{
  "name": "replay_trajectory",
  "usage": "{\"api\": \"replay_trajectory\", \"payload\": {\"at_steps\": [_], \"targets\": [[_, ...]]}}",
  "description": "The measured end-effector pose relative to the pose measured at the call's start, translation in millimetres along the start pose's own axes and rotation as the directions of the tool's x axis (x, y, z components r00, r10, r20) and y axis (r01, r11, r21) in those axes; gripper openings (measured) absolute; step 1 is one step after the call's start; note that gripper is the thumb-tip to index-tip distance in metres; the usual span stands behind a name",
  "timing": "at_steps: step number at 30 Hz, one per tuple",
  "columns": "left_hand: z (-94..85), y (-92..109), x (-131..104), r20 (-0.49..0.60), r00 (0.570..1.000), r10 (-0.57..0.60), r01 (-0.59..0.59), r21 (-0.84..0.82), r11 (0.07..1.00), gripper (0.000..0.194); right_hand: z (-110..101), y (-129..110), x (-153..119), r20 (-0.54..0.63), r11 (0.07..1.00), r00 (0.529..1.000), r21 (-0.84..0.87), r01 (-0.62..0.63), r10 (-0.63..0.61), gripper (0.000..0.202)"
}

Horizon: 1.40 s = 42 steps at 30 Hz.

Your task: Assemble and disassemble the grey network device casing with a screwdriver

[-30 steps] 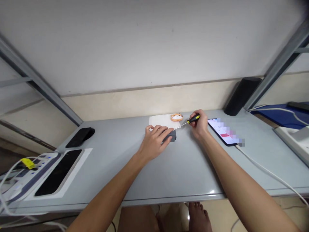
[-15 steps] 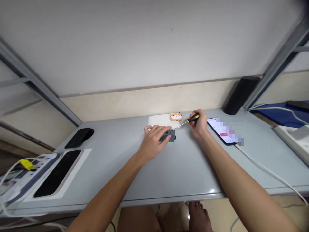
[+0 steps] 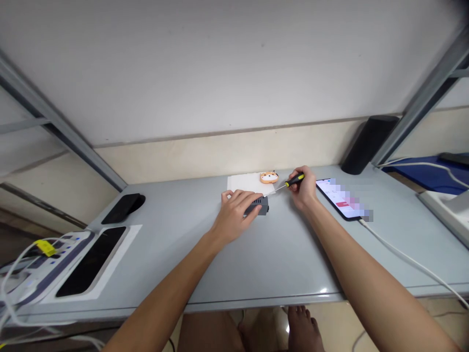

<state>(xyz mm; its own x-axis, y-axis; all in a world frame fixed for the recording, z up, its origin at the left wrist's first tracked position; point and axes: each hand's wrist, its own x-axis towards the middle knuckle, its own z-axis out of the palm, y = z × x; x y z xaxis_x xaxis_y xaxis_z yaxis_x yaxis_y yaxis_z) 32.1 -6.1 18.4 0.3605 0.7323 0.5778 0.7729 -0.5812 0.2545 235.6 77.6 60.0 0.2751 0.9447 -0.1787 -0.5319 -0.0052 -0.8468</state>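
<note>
A small dark grey box (image 3: 263, 209) with slots in its top lies on the grey desk. My left hand (image 3: 236, 212) grips it from the left, fingers over the far side and thumb on the near side. Closed round the black and yellow handle of a screwdriver (image 3: 295, 179) is my right hand (image 3: 303, 188). The metal shaft slants down to the left, and its tip meets the box's top near my left fingertips. My left hand hides the box's left part.
Behind the box are white paper (image 3: 244, 182) and an orange animal-face case (image 3: 269, 177). Right: a lit phone (image 3: 339, 199) on a cable, a black cylinder (image 3: 368, 145). Left: a black object (image 3: 120, 209), a dark phone (image 3: 91, 261), a power strip (image 3: 54, 264) with cables.
The whole view has shifted slightly, so things appear a little further right. Both hands keep their holds on the box and the screwdriver.
</note>
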Motion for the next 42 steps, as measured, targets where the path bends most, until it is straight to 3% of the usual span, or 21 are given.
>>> {"api": "replay_trajectory", "payload": {"at_steps": [10, 19, 23, 26, 31, 36, 42], "targets": [[-1.6, 0, 0, 0.027, 1.000, 0.016, -0.017, 0.039, 0.999, 0.033, -1, 3, 2, -0.002, 1.000, 1.000, -0.011, 0.027, -0.027, 0.020], [-3.9, -4, 1, 0.060, 0.993, 0.097, -0.103, 0.097, 0.990, 0.031, -1, 1, 2, -0.057, 1.000, 0.998, 0.002, 0.027, -0.027, 0.021], [-13.4, -10, -2, 0.078, 0.993, 0.086, -0.088, 0.017, 0.996, 0.036, -4, 0, 4, -0.077, 0.999, 0.997, 0.015, 0.029, -0.028, 0.022], [-22.2, -16, -4, 0.085, 0.996, 0.016, -0.007, -0.104, 0.995, 0.046, -6, 1, 7, -0.081, 0.999, 0.996, 0.032, 0.035, -0.033, 0.021], [-23.8, -19, -7, 0.128, 0.991, -0.041, 0.074, -0.271, 0.960, 0.041, -7, 0, 9, -0.077, 0.997, 0.996, 0.061, 0.045, -0.040, 0.024], [-14.4, -15, -8, -0.001, 1.000, 0.026, -0.026, -0.217, 0.976, 0.042, -3, -3, 3, -0.081, 0.996, 0.997, 0.085, 0.002, 0.005, 0.027], [-4.8, -11, -4, -0.167, 0.978, 0.121, -0.131, -0.049, 0.990, 0.027, 4, -4, -6, 0.054, 0.996, 0.999, 0.085, -0.006, 0.001, 0.038]]}}
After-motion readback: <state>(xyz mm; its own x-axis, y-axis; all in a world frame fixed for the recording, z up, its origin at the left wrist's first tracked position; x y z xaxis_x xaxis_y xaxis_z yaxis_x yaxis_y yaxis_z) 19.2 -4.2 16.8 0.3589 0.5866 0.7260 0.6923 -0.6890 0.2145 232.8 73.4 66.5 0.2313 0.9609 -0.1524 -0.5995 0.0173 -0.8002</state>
